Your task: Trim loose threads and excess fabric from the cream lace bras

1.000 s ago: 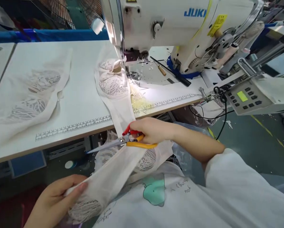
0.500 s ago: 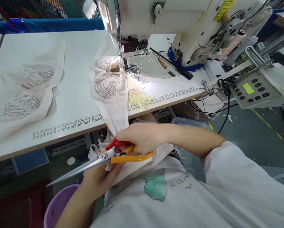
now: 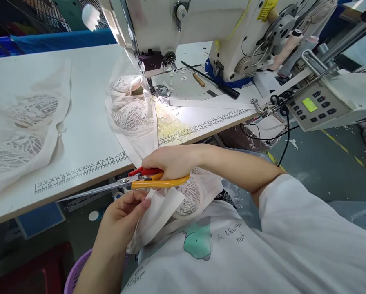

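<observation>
I work across a white table (image 3: 85,102) with a printed ruler along its near edge. A sewing machine (image 3: 213,24) stands on it; a control box (image 3: 320,106) is mounted at the right. One lace piece (image 3: 20,155) lies flat on the left of the table. A second lace piece (image 3: 130,114) lies beside the needle area, its band running down over the table edge towards my right hand (image 3: 170,161).

The thing being worked, a white lace garment (image 3: 190,198), is gathered at the lap, below the table edge. I cannot tell whether it joins the band above.

Right hand: fingers curled closed around the handles of the scissors (image 3: 158,183). The blades point left, look nearly or fully together, and pass above the left fingers. Whether this hand also grips cloth is hidden.

Left hand (image 3: 124,212): thumb and forefinger nearly together, pinching the garment's white edge just below the scissors; the other fingers are bent inward.

I judge the step in hand to be positioning the edge by touch, with the scissors carried in readiness. The next move calls for a firm pinch, a visible edge, and blade tips kept away from the left fingers and the hanging band.
</observation>
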{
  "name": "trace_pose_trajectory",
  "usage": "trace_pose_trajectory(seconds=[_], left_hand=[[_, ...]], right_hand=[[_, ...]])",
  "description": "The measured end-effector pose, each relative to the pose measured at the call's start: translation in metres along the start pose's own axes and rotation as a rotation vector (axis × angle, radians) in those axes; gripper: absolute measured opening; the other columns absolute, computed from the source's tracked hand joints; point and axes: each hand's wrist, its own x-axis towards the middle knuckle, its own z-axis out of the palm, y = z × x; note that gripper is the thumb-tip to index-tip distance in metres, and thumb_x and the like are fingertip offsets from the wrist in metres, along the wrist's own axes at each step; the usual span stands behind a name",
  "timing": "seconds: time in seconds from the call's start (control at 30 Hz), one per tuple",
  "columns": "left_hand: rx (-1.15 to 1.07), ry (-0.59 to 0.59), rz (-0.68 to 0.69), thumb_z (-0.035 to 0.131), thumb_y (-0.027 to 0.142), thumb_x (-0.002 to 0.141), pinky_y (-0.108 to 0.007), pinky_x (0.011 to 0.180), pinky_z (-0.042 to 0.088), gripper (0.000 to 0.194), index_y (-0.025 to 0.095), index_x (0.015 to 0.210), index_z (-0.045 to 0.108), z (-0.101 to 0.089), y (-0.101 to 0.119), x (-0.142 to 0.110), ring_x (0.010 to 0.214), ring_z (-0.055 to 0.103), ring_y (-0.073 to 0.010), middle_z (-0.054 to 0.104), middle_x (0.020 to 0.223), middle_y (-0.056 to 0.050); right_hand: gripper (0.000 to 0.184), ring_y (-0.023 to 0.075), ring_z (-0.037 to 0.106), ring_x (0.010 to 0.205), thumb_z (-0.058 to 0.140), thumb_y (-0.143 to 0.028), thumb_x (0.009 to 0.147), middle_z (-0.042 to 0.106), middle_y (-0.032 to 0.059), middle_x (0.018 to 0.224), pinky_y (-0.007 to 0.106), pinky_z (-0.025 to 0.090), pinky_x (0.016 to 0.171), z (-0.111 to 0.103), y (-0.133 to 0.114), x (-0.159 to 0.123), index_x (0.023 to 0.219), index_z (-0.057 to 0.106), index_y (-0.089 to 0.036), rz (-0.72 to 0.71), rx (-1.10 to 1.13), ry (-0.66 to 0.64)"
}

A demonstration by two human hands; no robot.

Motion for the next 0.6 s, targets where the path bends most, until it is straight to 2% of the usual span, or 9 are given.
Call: trace_pose_trajectory(seconds=[0.17,0.37,0.47,0.6], left_hand=[[0.012,0.019,-0.020,0.082,0.031,0.056,-0.015,0.056,0.045,0.020,0.019,0.063,0.067,0.002,0.003,0.000,0.061,0.052,-0.0089,0.063,0.062,0.004],[0.040,0.042,-0.017,0.082,0.033,0.056,-0.022,0.063,0.050,0.023,0.019,0.069,0.069,0.003,0.004,-0.001,0.068,0.058,-0.0148,0.068,0.068,0.001],[0.069,0.013,-0.007,0.077,0.037,0.063,-0.025,0.071,0.050,0.026,0.020,0.082,0.071,0.004,0.002,-0.001,0.077,0.061,-0.0181,0.071,0.079,-0.002],[0.075,-0.030,0.006,0.075,0.042,0.064,-0.029,0.071,0.051,0.029,0.019,0.082,0.072,0.002,-0.002,0.000,0.077,0.063,-0.0212,0.072,0.080,-0.005]], right_hand=[[0.022,0.0099,0.039,0.059,0.059,-0.019,0.073,0.048,-0.0022,0.066,0.024,0.027,0.052,0.002,-0.004,0.001,0.065,0.038,-0.018,-0.004,0.003,-0.006],[0.024,0.0097,0.040,0.058,0.058,-0.017,0.073,0.047,-0.0024,0.066,0.024,0.029,0.052,0.006,-0.005,0.001,0.066,0.035,-0.018,-0.016,-0.005,0.010],[0.025,0.0097,0.039,0.057,0.057,-0.017,0.073,0.047,-0.0021,0.066,0.024,0.029,0.051,0.007,-0.004,0.000,0.065,0.034,-0.019,-0.048,0.014,0.040],[0.022,0.0103,0.040,0.057,0.057,-0.018,0.072,0.048,-0.0024,0.066,0.024,0.030,0.052,0.012,-0.005,-0.004,0.068,0.036,-0.019,-0.033,0.057,0.077]])
